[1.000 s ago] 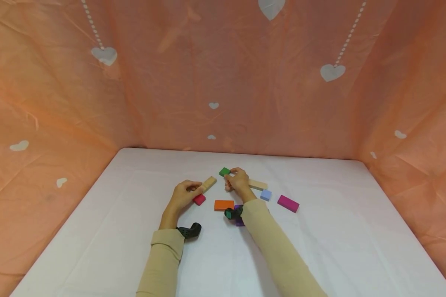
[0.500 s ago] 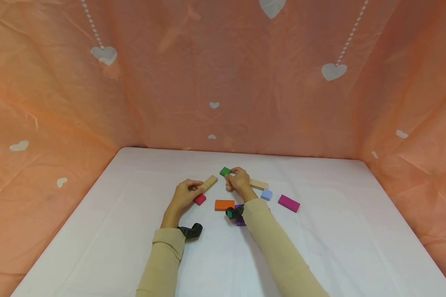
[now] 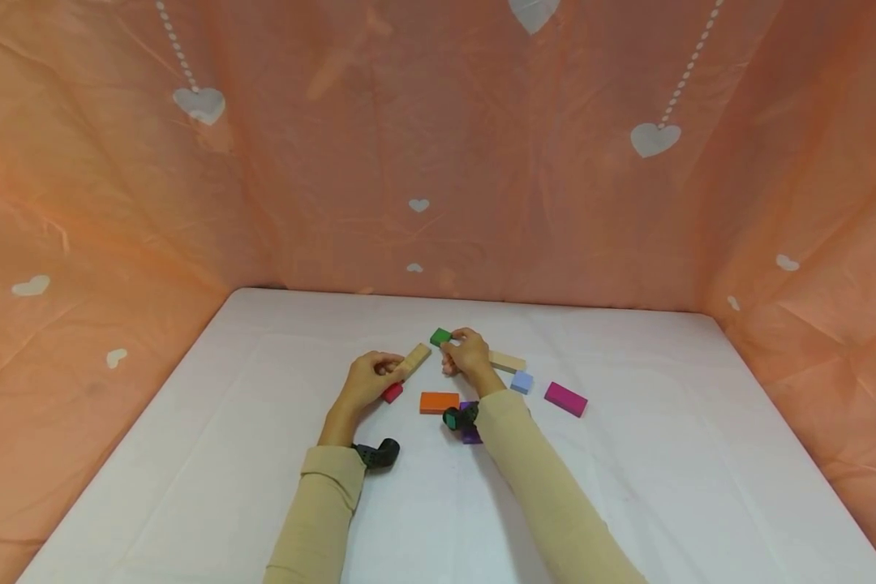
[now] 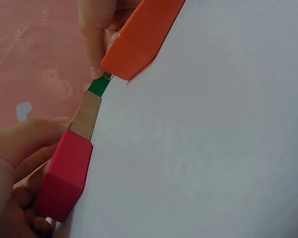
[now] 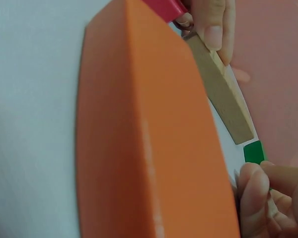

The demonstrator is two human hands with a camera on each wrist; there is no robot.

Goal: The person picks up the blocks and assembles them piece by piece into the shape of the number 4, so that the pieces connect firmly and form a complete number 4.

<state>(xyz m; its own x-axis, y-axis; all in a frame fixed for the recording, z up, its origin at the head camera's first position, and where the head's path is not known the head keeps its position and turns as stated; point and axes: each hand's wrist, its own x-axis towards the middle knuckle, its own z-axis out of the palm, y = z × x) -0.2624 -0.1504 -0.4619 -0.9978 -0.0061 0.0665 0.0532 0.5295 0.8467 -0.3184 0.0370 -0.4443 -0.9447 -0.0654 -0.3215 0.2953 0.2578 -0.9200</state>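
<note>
My left hand (image 3: 365, 380) pinches a plain wooden block (image 3: 418, 357) near its close end, with the thumb on its side in the right wrist view. Just beyond the block's far end lies a green block (image 3: 440, 336), a narrow gap between them in the right wrist view. My right hand (image 3: 470, 355) holds that green block between thumb and forefinger, the other fingers tucked under the palm. A red block (image 3: 392, 393) lies right under the left thumb, partly covered by the hand in the head view. All of these are on the white table (image 3: 263, 341).
An orange block (image 3: 438, 402) lies between the forearms, beside a purple block (image 3: 471, 438) partly hidden by the right wrist camera. To the right are another wooden block (image 3: 508, 362), a light blue block (image 3: 521, 382) and a magenta block (image 3: 565, 399). Orange cloth hangs around the table.
My left hand has slid the wooden block slightly forward and right, narrowing the gap to the green block. The right hand and green block have stayed in place.
</note>
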